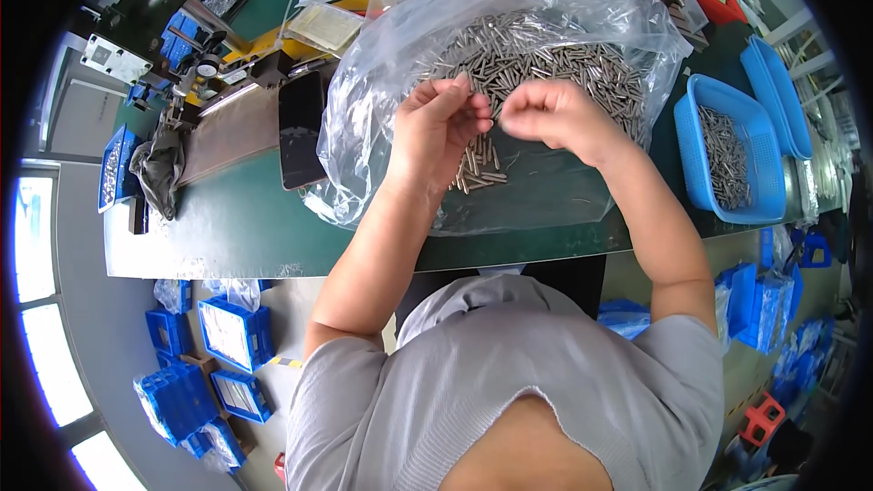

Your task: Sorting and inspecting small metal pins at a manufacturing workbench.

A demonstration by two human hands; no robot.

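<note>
Here two hands, left and right, pinch metal pins above one clear bag.

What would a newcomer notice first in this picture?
A big clear bag heaped with small metal pins fills the middle of the green table. Both hands meet over it, left hand and right hand, fingers pinching pins. A blue basket of pins sits at the right.

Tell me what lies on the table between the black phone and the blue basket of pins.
In the head view, a clear plastic bag spread open with a heap of small metal pins, both hands working over it.
</note>
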